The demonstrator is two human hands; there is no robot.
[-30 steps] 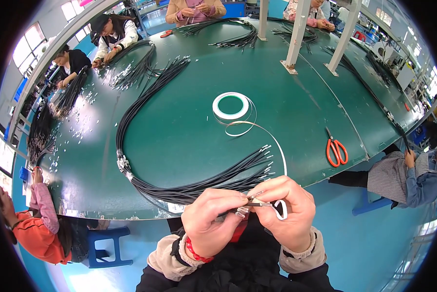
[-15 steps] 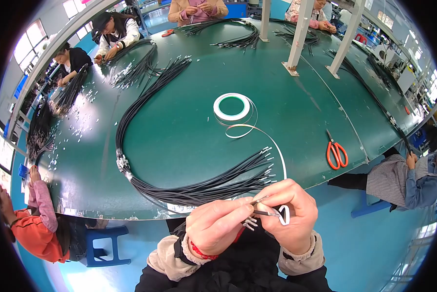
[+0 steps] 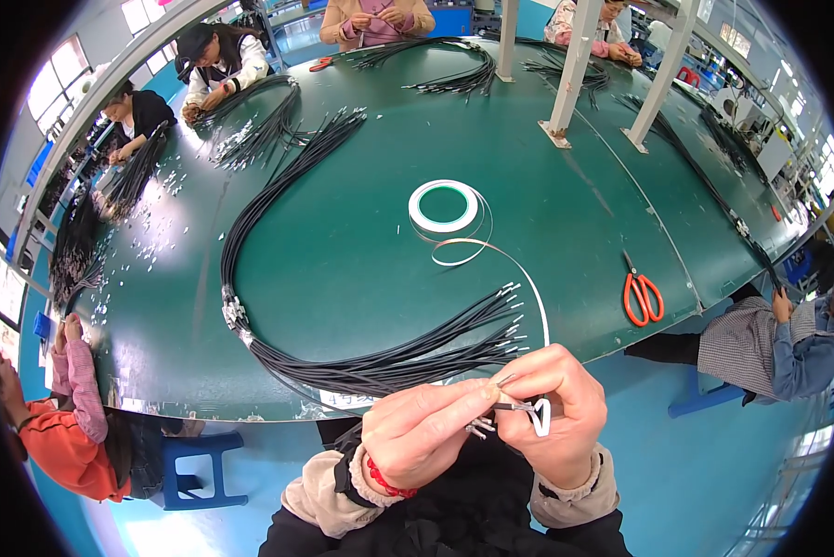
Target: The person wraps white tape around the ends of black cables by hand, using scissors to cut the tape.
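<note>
My left hand [image 3: 423, 430] and my right hand [image 3: 558, 407] meet just below the table's near edge, pinching a few thin black wires with metal tips [image 3: 488, 420] between their fingertips. The right hand also holds the end of a white tape strip [image 3: 540, 415], which runs up in a thin curve to a white tape roll [image 3: 443, 206] lying flat on the green table [image 3: 343, 269]. A long bundle of black wires [image 3: 361, 367] curves across the table, its metal-tipped ends fanned out just above my hands.
Orange-handled scissors [image 3: 642, 295] lie at the table's right edge. Two metal posts [image 3: 568, 70] stand at the back. Other people sit around the table with more black wire bundles [image 3: 268, 130]. A blue stool [image 3: 199, 469] stands lower left.
My hands have shifted slightly lower and toward me, still pinching the wire ends and tape; the grip has turned a little. The bundle and roll have not moved.
</note>
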